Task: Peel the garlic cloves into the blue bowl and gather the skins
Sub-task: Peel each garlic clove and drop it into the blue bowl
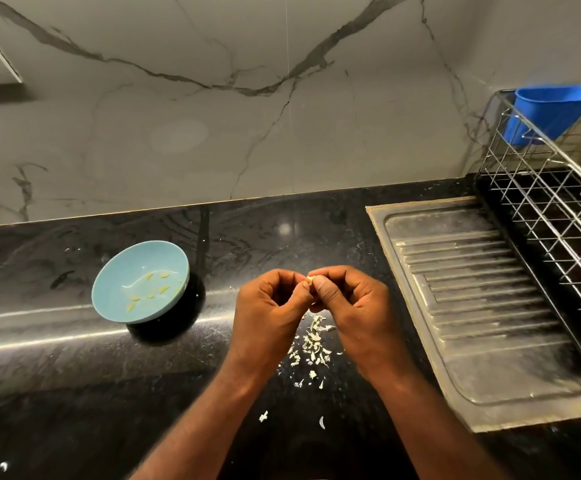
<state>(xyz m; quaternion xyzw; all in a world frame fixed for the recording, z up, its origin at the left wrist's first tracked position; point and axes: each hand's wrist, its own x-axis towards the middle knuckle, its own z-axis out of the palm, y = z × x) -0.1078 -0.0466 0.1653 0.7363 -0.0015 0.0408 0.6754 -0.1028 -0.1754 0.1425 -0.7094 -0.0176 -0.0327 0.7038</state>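
Both my hands meet above the black counter, pinching one small garlic clove [311, 279] between their fingertips. My left hand [271, 306] holds it from the left, and my right hand [351, 301] from the right. Most of the clove is hidden by the fingers. Below the hands lies a loose scatter of whitish garlic skins [311, 348] on the counter. The blue bowl [119, 306] sits to the left, tilted toward me, with several peeled yellowish cloves [150, 289] inside.
A steel sink drainboard [483, 306] is set into the counter on the right. Behind it is a wire dish rack [559, 209] with a blue plastic container [552, 112]. A marble wall runs along the back. Stray skin bits [322, 422] lie nearer me.
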